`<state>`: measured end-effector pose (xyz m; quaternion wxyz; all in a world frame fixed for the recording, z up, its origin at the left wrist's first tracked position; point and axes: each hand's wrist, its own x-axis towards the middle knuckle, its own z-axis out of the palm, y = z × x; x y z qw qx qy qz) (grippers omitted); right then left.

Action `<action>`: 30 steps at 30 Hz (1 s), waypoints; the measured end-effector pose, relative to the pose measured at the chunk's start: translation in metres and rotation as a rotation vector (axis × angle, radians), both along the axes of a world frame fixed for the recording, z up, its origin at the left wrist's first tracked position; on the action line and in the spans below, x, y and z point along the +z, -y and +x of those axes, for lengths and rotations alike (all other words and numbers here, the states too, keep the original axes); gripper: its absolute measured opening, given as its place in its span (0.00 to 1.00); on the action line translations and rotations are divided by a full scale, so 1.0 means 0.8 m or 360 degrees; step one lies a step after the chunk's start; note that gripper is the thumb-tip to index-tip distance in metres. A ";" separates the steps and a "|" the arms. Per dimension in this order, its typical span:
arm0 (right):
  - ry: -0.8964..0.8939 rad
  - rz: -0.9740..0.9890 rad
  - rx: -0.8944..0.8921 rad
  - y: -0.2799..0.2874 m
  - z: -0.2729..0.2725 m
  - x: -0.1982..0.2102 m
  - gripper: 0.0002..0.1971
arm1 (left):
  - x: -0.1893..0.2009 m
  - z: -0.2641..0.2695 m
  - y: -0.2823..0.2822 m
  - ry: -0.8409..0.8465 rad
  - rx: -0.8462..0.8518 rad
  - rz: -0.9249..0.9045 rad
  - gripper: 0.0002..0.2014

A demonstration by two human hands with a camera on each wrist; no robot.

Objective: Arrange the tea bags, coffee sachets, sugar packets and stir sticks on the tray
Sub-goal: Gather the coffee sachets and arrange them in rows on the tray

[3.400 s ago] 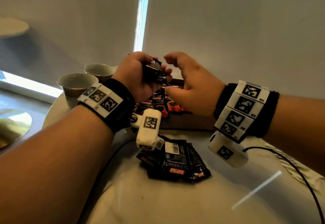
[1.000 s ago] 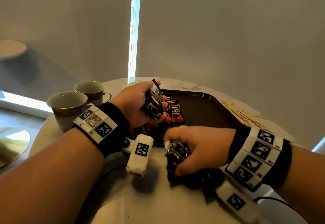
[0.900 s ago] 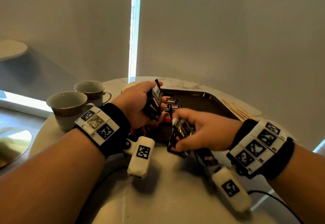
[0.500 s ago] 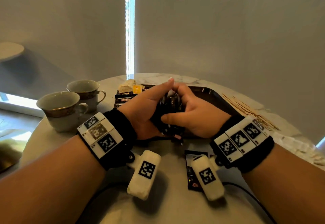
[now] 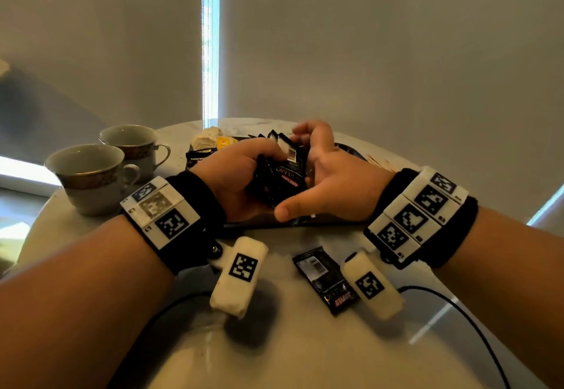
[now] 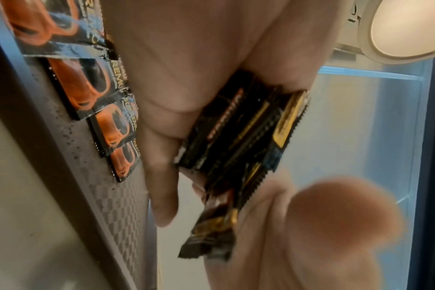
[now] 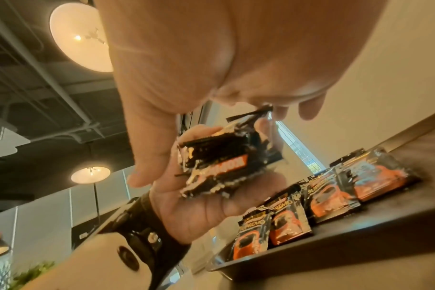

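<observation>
The left hand (image 5: 241,175) curls its fingers round a thick bundle of coffee sachets (image 5: 282,172), flat glossy black foil packets with crimped, saw-toothed ends, red and gold print and a white barcode patch. The right hand (image 5: 329,184) is cupped loosely against the far side of the bundle, thumb stretched out underneath, fingers relaxed and bent over the top edges; whether it actually grips is hard to tell. Both hands hover just above the near edge of the tray (image 7: 335,249), a dark rectangular tray with a raised rim and a finely checkered floor. On the tray, a row of more sachets (image 7: 311,208) lies overlapped like shingles, each showing an orange cup. One single sachet (image 5: 325,278) lies flat on the pale, smooth round tabletop (image 5: 274,355) just in front of the tray. Left of the tray stand two glazed teacups (image 5: 91,175) with dark patterned bands. Beyond the tray's far left corner sit crumpled pale tea bags (image 5: 207,141); thin wooden stir sticks (image 5: 378,161) lie to its right.
</observation>
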<state>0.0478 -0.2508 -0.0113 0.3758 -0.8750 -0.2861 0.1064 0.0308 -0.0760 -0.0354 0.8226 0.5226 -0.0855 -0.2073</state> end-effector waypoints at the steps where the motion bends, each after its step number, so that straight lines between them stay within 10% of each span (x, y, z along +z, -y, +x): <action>1: 0.0025 -0.0052 -0.0002 0.001 -0.002 -0.001 0.52 | 0.001 -0.002 0.001 0.0000 -0.0010 -0.0008 0.18; 6: 0.0119 0.0003 -0.0007 -0.003 -0.007 0.000 0.29 | 0.001 -0.004 0.004 0.0041 -0.0127 -0.0085 0.29; 15: -0.0023 -0.0009 0.0120 -0.003 -0.010 0.007 0.51 | -0.003 -0.001 0.003 0.0086 -0.0178 -0.0058 0.23; 19: 0.0110 0.0139 0.0042 -0.007 -0.006 0.005 0.31 | 0.000 0.000 0.002 0.0036 -0.0175 -0.0141 0.30; 30: 0.0294 0.0224 0.0028 -0.012 -0.012 0.004 0.22 | -0.001 0.005 -0.003 0.0136 -0.0078 -0.0121 0.33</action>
